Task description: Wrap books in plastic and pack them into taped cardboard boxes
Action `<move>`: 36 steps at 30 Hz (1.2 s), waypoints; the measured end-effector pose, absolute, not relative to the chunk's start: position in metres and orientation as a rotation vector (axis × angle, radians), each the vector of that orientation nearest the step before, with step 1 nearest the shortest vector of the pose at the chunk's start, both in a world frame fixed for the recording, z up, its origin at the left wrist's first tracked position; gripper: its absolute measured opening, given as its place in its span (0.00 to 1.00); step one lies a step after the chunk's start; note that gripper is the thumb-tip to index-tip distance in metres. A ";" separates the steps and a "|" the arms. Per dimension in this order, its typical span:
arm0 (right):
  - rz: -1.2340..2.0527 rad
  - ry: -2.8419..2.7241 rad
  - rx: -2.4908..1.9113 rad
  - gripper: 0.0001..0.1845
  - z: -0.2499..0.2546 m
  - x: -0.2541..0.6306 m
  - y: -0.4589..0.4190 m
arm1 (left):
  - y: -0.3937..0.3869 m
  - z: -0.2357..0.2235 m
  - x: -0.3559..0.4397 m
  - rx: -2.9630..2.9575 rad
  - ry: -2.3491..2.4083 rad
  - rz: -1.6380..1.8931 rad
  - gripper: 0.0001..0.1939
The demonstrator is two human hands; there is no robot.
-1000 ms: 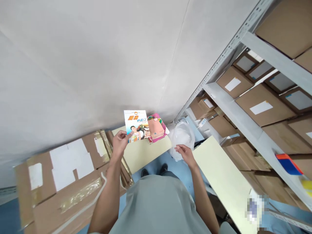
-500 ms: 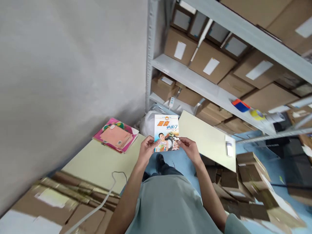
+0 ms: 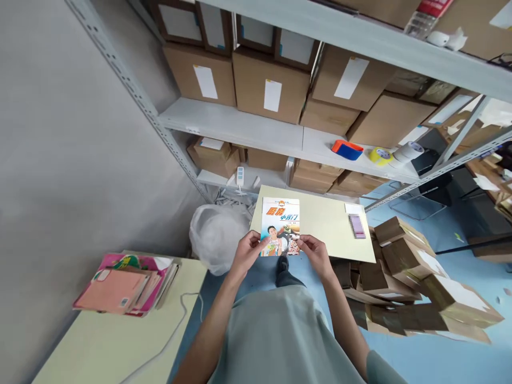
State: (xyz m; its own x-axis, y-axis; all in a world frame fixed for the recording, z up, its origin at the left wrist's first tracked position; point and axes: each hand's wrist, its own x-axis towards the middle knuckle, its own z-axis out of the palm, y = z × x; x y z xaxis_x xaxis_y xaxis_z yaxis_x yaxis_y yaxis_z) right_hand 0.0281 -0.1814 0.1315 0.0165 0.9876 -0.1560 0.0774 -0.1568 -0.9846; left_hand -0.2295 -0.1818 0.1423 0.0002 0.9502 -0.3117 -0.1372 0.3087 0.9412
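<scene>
A thin book with a white and blue cover, orange and blue Chinese lettering and a picture of a person with food is held out in front of me, cover facing up. My left hand pinches its lower left edge, thumb on the cover. At the lower right edge, my right hand grips it the same way. The book's upper part overlaps the near left end of a pale yellow table; from this angle I cannot tell that it touches.
Left, a second pale table bears a pile of books and a white cable. A translucent plastic bag stands between the tables. Ahead, a metal shelf carries cardboard boxes and tape rolls. Cartons are heaped on the floor at right.
My view has swung right, toward the shelf and the far table. The book stays in both hands and now appears over that table's left end.
</scene>
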 end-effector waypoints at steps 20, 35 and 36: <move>1.334 -1.215 -1.376 0.30 0.096 0.172 -0.009 | -0.009 0.137 -0.078 0.897 1.345 1.078 0.34; 1.129 -1.352 -1.472 0.28 0.128 0.121 -0.008 | -0.025 0.126 -0.017 1.477 1.674 0.951 0.12; 1.107 -1.354 -1.499 0.29 0.127 0.122 -0.008 | -0.028 0.125 -0.015 1.525 1.652 0.931 0.11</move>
State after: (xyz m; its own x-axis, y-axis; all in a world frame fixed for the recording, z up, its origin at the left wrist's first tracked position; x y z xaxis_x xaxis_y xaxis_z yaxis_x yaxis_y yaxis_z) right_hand 0.1220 -0.0075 0.1269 0.0385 0.9956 -0.0849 0.2811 -0.0923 -0.9552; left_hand -0.0147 -0.0280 0.1253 -0.0687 0.9974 -0.0199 0.4997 0.0516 0.8646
